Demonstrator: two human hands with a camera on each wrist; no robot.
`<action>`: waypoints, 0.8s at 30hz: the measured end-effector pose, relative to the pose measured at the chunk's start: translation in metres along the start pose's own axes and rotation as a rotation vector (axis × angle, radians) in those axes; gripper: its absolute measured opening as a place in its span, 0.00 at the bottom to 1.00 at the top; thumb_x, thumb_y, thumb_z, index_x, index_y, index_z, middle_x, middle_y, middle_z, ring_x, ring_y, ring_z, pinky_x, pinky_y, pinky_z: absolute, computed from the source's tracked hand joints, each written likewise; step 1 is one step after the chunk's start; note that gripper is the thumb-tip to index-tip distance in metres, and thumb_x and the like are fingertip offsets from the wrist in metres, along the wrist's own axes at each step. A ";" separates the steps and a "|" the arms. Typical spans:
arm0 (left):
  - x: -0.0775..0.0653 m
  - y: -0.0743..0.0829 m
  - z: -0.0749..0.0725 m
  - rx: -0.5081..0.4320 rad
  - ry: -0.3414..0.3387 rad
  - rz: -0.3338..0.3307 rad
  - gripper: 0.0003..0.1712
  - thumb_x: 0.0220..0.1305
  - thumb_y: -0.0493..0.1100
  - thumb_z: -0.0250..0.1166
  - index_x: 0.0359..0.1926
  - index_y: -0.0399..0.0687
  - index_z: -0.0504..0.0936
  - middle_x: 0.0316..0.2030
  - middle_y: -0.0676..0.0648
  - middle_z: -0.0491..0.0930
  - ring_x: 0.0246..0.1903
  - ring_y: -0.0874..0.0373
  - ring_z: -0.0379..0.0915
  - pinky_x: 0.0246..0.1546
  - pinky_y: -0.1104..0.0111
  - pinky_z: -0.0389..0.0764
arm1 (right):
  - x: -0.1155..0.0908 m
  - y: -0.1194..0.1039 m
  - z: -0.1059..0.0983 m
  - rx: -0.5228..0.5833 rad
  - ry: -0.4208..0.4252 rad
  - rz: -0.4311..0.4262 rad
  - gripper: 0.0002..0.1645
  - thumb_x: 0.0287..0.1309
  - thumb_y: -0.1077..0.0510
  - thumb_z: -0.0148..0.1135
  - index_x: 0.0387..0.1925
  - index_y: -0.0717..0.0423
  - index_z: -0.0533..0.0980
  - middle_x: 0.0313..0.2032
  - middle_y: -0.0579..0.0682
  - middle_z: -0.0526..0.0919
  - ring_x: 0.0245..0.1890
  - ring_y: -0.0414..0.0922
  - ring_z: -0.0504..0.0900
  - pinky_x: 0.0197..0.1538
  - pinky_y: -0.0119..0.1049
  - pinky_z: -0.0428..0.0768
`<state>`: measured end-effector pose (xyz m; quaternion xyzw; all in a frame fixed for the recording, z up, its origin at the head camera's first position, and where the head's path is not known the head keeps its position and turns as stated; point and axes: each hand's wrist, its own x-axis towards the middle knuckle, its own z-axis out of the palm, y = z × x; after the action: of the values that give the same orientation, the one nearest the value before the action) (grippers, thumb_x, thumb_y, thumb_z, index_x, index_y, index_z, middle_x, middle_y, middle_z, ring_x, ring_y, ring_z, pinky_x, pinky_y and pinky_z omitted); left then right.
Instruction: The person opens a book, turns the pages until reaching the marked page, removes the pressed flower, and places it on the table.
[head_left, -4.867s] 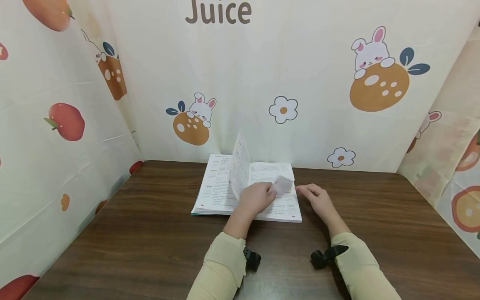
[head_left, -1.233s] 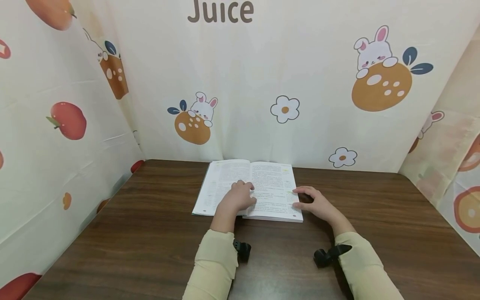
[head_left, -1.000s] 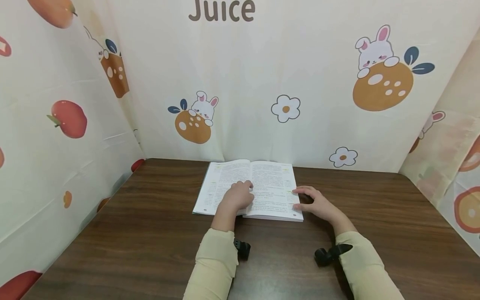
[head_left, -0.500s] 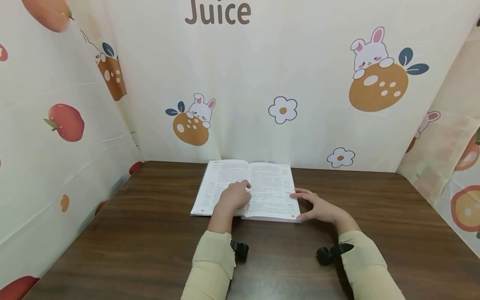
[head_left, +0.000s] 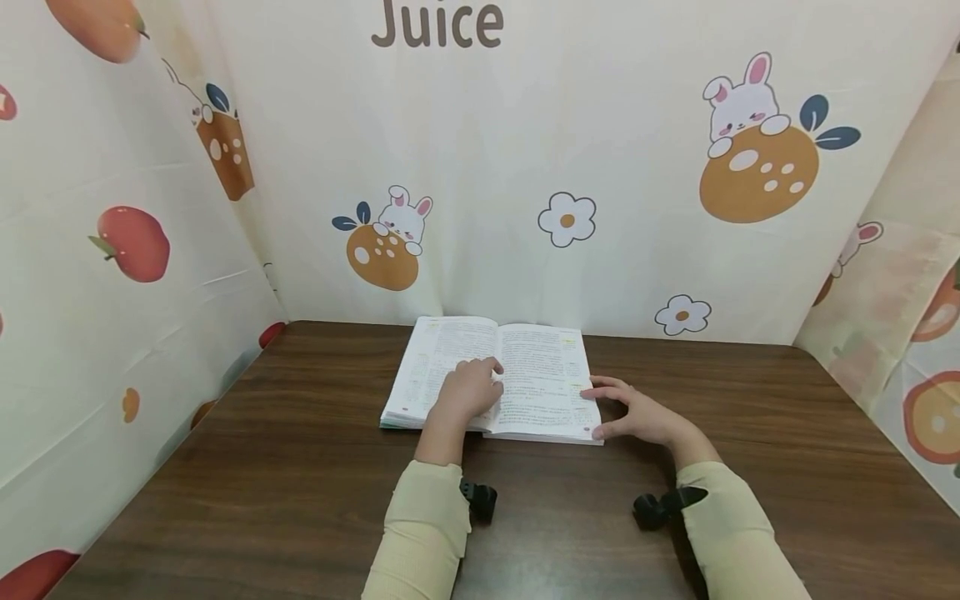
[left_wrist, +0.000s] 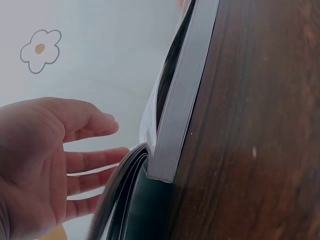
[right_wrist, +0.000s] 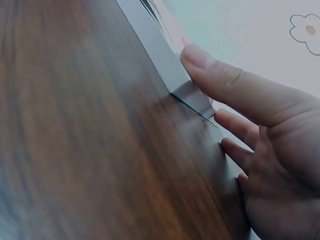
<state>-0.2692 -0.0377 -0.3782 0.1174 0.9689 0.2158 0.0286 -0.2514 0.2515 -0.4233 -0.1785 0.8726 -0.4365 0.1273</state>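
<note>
An open book (head_left: 540,375) with printed pages lies on the table. My left hand (head_left: 468,392) rests over the left page beside the fold; in the left wrist view its fingers are fairly straight, touching the pages that curve up from the spine, and its thumb stands apart. At the book's right edge is my right hand (head_left: 637,417), thumb near the lower right corner and fingertips on the page margin. The right wrist view shows the thumb (right_wrist: 200,57) against the page-block edge (right_wrist: 150,47), with the fingers loosely bent alongside.
The brown wooden table (head_left: 300,500) spreads around the book. A cream curtain (head_left: 487,167) printed with rabbits, fruit and flowers stands right behind it and along the left side. A small black camera (head_left: 480,502) is strapped to each wrist.
An upright page and one raised by my left hand have come down; the book lies open flatter. My left hand moved left to the fold. My right thumb shifted down to the lower corner.
</note>
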 end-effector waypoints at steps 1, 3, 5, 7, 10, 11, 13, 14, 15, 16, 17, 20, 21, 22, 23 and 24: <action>0.000 0.000 0.000 -0.005 0.005 0.008 0.16 0.62 0.43 0.54 0.50 0.49 0.78 0.40 0.48 0.78 0.40 0.51 0.69 0.43 0.57 0.70 | 0.000 -0.001 0.000 0.000 0.005 0.000 0.38 0.42 0.54 0.74 0.58 0.55 0.71 0.68 0.57 0.52 0.65 0.61 0.47 0.59 0.64 0.47; 0.001 0.001 0.000 -0.017 0.016 0.023 0.16 0.62 0.43 0.54 0.50 0.49 0.78 0.42 0.48 0.78 0.43 0.51 0.69 0.44 0.57 0.70 | 0.000 -0.002 0.001 0.000 0.015 0.000 0.37 0.42 0.54 0.73 0.57 0.55 0.72 0.67 0.57 0.53 0.65 0.60 0.48 0.59 0.64 0.48; 0.001 0.001 0.001 -0.036 0.022 0.039 0.16 0.63 0.43 0.55 0.50 0.50 0.78 0.45 0.48 0.77 0.46 0.51 0.68 0.46 0.58 0.69 | 0.000 -0.002 0.001 0.005 0.025 0.001 0.36 0.43 0.54 0.73 0.57 0.55 0.72 0.67 0.57 0.53 0.65 0.60 0.49 0.59 0.64 0.48; 0.002 0.003 0.002 -0.052 0.023 0.063 0.16 0.63 0.43 0.54 0.51 0.51 0.78 0.47 0.49 0.76 0.48 0.52 0.67 0.48 0.59 0.69 | 0.000 -0.002 0.002 0.015 0.037 0.002 0.35 0.43 0.54 0.73 0.56 0.55 0.73 0.67 0.57 0.54 0.65 0.60 0.49 0.59 0.64 0.48; 0.002 0.007 0.004 -0.080 0.024 0.116 0.15 0.63 0.42 0.55 0.50 0.51 0.78 0.48 0.50 0.76 0.50 0.53 0.67 0.49 0.60 0.69 | 0.002 -0.001 0.004 0.015 0.062 0.002 0.32 0.45 0.53 0.72 0.54 0.55 0.75 0.66 0.58 0.56 0.64 0.60 0.50 0.59 0.64 0.48; 0.002 0.009 0.005 -0.084 0.024 0.136 0.15 0.63 0.42 0.55 0.50 0.51 0.79 0.47 0.50 0.76 0.50 0.54 0.67 0.49 0.61 0.69 | 0.002 0.000 0.004 0.010 0.072 0.000 0.30 0.46 0.53 0.71 0.53 0.56 0.75 0.65 0.58 0.57 0.64 0.61 0.51 0.59 0.64 0.48; 0.001 0.013 0.006 -0.086 0.019 0.173 0.14 0.63 0.43 0.56 0.49 0.51 0.79 0.46 0.51 0.77 0.49 0.55 0.67 0.49 0.63 0.69 | 0.004 0.001 0.006 -0.003 0.096 -0.003 0.29 0.46 0.52 0.71 0.51 0.56 0.76 0.65 0.59 0.58 0.64 0.61 0.52 0.59 0.64 0.49; 0.001 0.016 0.007 -0.085 0.017 0.189 0.14 0.63 0.43 0.56 0.49 0.52 0.79 0.45 0.52 0.77 0.48 0.56 0.67 0.48 0.64 0.69 | 0.004 0.002 0.006 -0.014 0.108 -0.004 0.28 0.47 0.51 0.70 0.51 0.55 0.77 0.64 0.59 0.59 0.64 0.61 0.53 0.59 0.64 0.50; 0.001 0.018 0.009 -0.087 0.009 0.201 0.14 0.63 0.44 0.57 0.49 0.52 0.79 0.44 0.52 0.77 0.47 0.56 0.68 0.47 0.65 0.70 | 0.005 0.002 0.007 -0.024 0.119 -0.005 0.27 0.47 0.50 0.70 0.50 0.55 0.77 0.64 0.59 0.60 0.63 0.61 0.54 0.59 0.64 0.51; 0.001 0.021 0.010 -0.088 -0.005 0.211 0.13 0.63 0.45 0.58 0.48 0.52 0.79 0.43 0.52 0.77 0.46 0.57 0.68 0.45 0.65 0.70 | 0.006 0.002 0.008 -0.028 0.132 -0.007 0.26 0.47 0.50 0.70 0.49 0.55 0.78 0.63 0.59 0.61 0.63 0.61 0.55 0.59 0.64 0.51; 0.001 0.023 0.011 -0.093 -0.027 0.216 0.13 0.63 0.46 0.58 0.48 0.52 0.79 0.41 0.52 0.77 0.43 0.58 0.68 0.43 0.66 0.71 | 0.006 0.003 0.008 -0.030 0.143 -0.009 0.26 0.47 0.50 0.70 0.48 0.55 0.78 0.63 0.59 0.62 0.63 0.61 0.56 0.59 0.63 0.52; 0.001 0.031 0.015 -0.116 -0.110 0.235 0.16 0.60 0.50 0.62 0.46 0.50 0.79 0.36 0.53 0.77 0.37 0.60 0.70 0.37 0.69 0.71 | 0.008 0.003 0.010 -0.042 0.174 -0.008 0.24 0.47 0.48 0.70 0.46 0.55 0.79 0.61 0.59 0.64 0.62 0.61 0.58 0.59 0.63 0.53; 0.001 0.033 0.017 -0.119 -0.142 0.239 0.17 0.58 0.52 0.64 0.46 0.50 0.79 0.35 0.53 0.76 0.34 0.60 0.70 0.35 0.69 0.71 | 0.008 0.003 0.011 -0.045 0.184 -0.011 0.24 0.47 0.48 0.70 0.45 0.55 0.79 0.61 0.60 0.65 0.61 0.61 0.58 0.59 0.62 0.54; 0.001 0.035 0.019 -0.119 -0.169 0.248 0.19 0.56 0.53 0.65 0.45 0.49 0.79 0.34 0.53 0.76 0.33 0.61 0.69 0.34 0.70 0.71 | 0.009 0.003 0.011 -0.050 0.194 -0.010 0.23 0.48 0.48 0.69 0.45 0.55 0.80 0.60 0.59 0.66 0.61 0.61 0.59 0.59 0.62 0.54; 0.001 0.036 0.020 -0.113 -0.190 0.258 0.20 0.54 0.55 0.67 0.43 0.49 0.79 0.32 0.54 0.75 0.31 0.61 0.69 0.32 0.71 0.70 | 0.010 0.002 0.011 -0.055 0.201 -0.005 0.23 0.49 0.47 0.69 0.44 0.56 0.79 0.60 0.59 0.66 0.61 0.61 0.59 0.59 0.62 0.54; 0.000 0.037 0.022 -0.105 -0.208 0.268 0.21 0.52 0.55 0.69 0.42 0.49 0.78 0.31 0.54 0.75 0.30 0.62 0.69 0.31 0.71 0.70 | 0.010 0.002 0.011 -0.059 0.207 0.002 0.23 0.49 0.47 0.68 0.44 0.56 0.79 0.60 0.59 0.66 0.61 0.60 0.59 0.59 0.62 0.55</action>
<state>-0.2593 0.0039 -0.3820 0.2654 0.9239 0.2546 0.1056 -0.2568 0.2405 -0.4320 -0.1351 0.8937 -0.4267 0.0316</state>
